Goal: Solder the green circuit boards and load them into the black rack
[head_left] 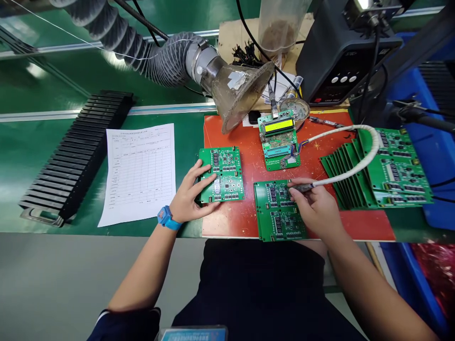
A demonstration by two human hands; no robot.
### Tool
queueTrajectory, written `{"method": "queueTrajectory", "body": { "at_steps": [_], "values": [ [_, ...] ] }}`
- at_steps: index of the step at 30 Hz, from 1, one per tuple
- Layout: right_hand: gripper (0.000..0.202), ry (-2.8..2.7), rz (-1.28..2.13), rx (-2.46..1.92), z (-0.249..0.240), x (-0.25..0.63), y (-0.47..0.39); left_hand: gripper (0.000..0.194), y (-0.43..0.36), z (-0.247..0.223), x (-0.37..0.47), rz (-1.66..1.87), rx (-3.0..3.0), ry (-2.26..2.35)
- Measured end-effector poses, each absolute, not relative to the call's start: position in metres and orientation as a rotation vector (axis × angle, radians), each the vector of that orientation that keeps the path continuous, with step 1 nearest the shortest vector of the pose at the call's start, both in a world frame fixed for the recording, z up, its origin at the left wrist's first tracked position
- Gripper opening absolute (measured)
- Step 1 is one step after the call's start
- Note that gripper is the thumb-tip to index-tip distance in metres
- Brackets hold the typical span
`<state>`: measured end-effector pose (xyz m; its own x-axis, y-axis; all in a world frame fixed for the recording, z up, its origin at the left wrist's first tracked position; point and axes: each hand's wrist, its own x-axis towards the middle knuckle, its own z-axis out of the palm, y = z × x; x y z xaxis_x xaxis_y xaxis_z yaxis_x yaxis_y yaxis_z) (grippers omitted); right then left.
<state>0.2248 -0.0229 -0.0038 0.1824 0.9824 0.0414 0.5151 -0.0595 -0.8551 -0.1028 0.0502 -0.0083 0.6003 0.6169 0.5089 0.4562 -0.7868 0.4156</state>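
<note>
the left hand (188, 199), spread wide, rests on the left board (227, 182) on the mat (231, 222); the right hand (315, 207) pinches the probe (303, 188) at the right board (278, 210) near the front of the bench (190, 130); this looks like probing, and next seems to call for a steady hold

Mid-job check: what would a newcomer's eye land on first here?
Probably the bright yellow display, on the small board near the red mat's far edge. Next, the cloudy funnel on its ribbed grey hose, up and left of it. Then the white cable, arching from the right hand's probe to that board.
</note>
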Motion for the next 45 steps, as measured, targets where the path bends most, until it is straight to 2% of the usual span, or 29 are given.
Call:
{"method": "queueTrajectory", "body": {
  "at_steps": [10, 13, 15, 18, 20, 26, 34, 45],
  "values": [
    [0.020, -1.614, 0.564, -1.664, -0.005, 0.222, -0.023, 0.071, 0.050, -0.011, -0.104, 0.971, 2.642, 0.983],
    [0.019, -1.599, 0.573, -1.656, -0.006, 0.222, -0.022, 0.071, 0.035, -0.002, -0.084, 1.115, 2.705, 1.076],
    [0.019, -1.578, 0.585, -1.666, -0.006, 0.221, -0.021, 0.063, 0.018, 0.001, -0.060, 1.194, 2.710, 0.941],
    [0.019, -1.536, 0.582, -1.698, -0.005, 0.220, -0.020, 0.046, -0.004, -0.004, -0.024, 1.003, 2.692, 0.472],
    [0.017, -1.516, 0.563, -1.714, -0.004, 0.219, -0.019, 0.039, -0.013, -0.013, -0.008, 0.903, 2.660, 0.391],
    [0.016, -1.555, 0.551, -1.702, -0.002, 0.219, -0.019, 0.032, -0.011, -0.029, -0.003, 0.875, 2.549, 0.435],
    [0.017, -1.568, 0.580, -1.685, -0.003, 0.222, -0.019, 0.034, -0.014, -0.027, -0.001, 0.875, 2.497, 0.481],
    [0.014, -1.614, 0.548, -1.658, 0.001, 0.223, -0.020, 0.024, -0.018, -0.023, 0.004, 0.841, 2.486, 0.570]
  ]
}}
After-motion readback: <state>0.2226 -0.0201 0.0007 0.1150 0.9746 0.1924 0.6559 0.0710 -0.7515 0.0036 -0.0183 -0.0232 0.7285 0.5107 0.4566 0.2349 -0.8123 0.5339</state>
